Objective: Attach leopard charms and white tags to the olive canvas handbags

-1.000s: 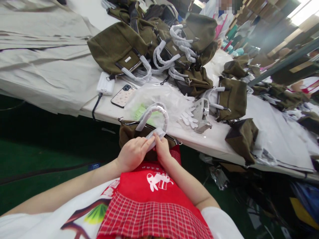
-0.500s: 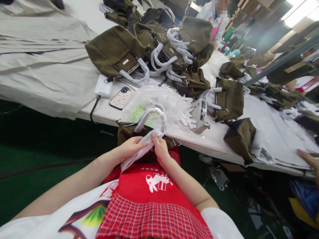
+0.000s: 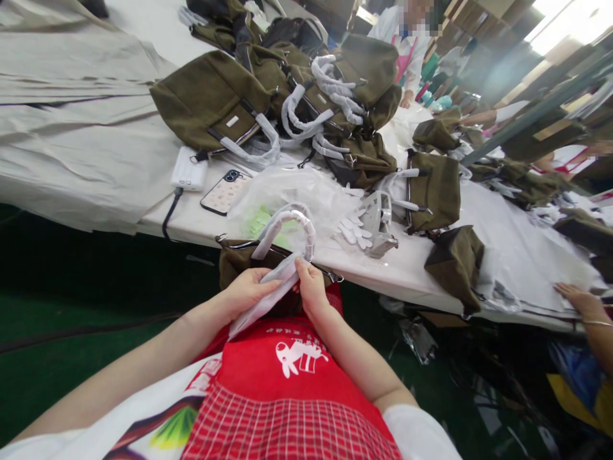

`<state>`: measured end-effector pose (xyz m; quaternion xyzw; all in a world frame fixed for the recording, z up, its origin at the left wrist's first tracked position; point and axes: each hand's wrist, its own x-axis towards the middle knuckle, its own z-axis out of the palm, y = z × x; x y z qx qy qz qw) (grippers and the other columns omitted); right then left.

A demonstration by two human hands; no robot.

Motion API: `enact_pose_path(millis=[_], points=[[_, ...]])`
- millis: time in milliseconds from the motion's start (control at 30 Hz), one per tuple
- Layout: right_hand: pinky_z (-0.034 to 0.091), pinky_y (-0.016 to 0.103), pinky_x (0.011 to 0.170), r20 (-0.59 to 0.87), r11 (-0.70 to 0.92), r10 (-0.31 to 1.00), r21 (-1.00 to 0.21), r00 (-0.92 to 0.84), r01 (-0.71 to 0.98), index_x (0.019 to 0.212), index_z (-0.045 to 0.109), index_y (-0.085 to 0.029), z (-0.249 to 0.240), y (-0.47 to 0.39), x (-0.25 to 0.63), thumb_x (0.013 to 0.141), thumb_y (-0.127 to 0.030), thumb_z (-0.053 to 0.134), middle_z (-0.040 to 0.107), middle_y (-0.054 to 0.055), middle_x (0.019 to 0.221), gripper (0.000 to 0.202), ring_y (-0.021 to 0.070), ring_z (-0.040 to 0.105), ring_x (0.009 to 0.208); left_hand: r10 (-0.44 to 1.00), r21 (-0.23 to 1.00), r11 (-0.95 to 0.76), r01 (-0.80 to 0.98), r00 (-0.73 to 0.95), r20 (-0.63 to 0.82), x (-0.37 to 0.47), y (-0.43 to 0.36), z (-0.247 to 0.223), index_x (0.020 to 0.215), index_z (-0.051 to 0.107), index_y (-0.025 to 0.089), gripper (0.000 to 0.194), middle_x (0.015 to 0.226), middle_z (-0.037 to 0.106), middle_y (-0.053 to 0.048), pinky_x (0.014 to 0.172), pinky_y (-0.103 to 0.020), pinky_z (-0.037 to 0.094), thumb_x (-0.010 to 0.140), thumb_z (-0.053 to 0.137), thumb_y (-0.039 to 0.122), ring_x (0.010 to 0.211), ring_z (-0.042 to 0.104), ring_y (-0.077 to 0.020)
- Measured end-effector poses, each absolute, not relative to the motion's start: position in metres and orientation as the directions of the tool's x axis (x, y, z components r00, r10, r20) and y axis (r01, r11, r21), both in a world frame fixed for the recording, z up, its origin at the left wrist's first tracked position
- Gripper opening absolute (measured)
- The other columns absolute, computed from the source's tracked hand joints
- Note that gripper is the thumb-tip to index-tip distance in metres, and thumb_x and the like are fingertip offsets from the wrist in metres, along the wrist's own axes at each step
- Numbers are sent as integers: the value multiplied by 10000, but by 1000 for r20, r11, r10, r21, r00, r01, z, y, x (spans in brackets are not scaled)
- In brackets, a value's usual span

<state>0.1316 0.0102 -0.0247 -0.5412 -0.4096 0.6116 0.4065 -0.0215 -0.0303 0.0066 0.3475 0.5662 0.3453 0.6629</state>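
An olive-green handbag with a dark zipped top rests against the table edge, right in front of my red apron. One handle, wrapped in white paper, arches up from it. My left hand pinches a strip of white wrapping paper that slants down toward the apron. Higher on the same strip, near the base of the handle, my right hand grips it between thumb and fingers. Part of the bag is hidden behind my hands and the paper.
Beyond the handbag lie a clear plastic bag, white paper pieces, a tape dispenser, a phone and a white charger. Several olive bags are piled behind. At right, another person's hand touches the table.
The view has shifted slightly, so the table items appear a little further left. My hands keep hold of the paper strip in nearly the same pose. The other person's hand at right shows more.
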Motion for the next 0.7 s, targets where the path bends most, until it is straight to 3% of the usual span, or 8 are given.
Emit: enact_pose_path(millis=[100, 300, 400, 467, 567, 633, 700], points=[[290, 201, 339, -335, -342, 938, -936, -89, -86, 587, 489, -198, -26, 13, 134, 695, -725, 609, 452, -51, 386, 551, 82, 396, 332, 850, 848, 521, -94, 151, -505, -21, -31, 7, 895, 708, 117, 498, 722, 695, -38, 555, -239, 374, 620, 780, 526, 588, 542, -139], [339, 201, 353, -493, -514, 784, -856, -377, 50, 704, 645, -128, -13, 23, 164, 710, -871, 376, 636, 64, 561, 789, 112, 532, 387, 837, 834, 544, -93, 127, -532, -22, -30, 4, 885, 701, 120, 510, 722, 697, -46, 543, -240, 388, 597, 800, 529, 592, 556, -150], [361, 209, 396, -358, -322, 910, -928, -211, 187, 792, 679, -129, 2, 36, 199, 783, -778, 434, 642, 52, 593, 693, 117, 540, 426, 836, 830, 546, -112, 137, -531, -22, -29, 5, 873, 700, 125, 507, 718, 694, -48, 535, -242, 399, 595, 799, 538, 588, 561, -156], [423, 236, 490, -93, -97, 995, -930, 30, 354, 844, 687, -143, 13, 55, 232, 833, -674, 472, 654, 51, 647, 574, 134, 556, 501, 836, 832, 544, -108, 150, -527, -23, -28, 5, 870, 704, 132, 503, 717, 697, -46, 528, -240, 404, 596, 797, 543, 582, 564, -157], [475, 295, 729, 309, 30, 887, -779, 342, 626, 962, 694, -149, 31, 95, 290, 845, -497, 528, 699, 103, 903, 402, 181, 599, 742, 835, 839, 541, -58, 162, -527, -26, -27, 3, 874, 716, 150, 519, 720, 708, -43, 525, -244, 427, 574, 801, 565, 597, 586, -176], [458, 311, 795, 306, -35, 859, -765, 410, 644, 940, 710, -149, 40, 121, 322, 799, -399, 572, 697, 121, 978, 318, 205, 598, 841, 840, 848, 529, -33, 160, -518, -27, -26, 4, 884, 726, 164, 533, 737, 718, -43, 539, -256, 451, 561, 798, 580, 626, 609, -196], [457, 303, 720, 191, -95, 896, -800, 402, 592, 782, 724, -150, 45, 140, 343, 749, -355, 595, 699, 103, 821, 245, 208, 599, 765, 845, 854, 520, -18, 156, -511, -27, -25, 5, 885, 733, 166, 545, 738, 720, -43, 546, -266, 460, 558, 788, 598, 633, 616, -205]])
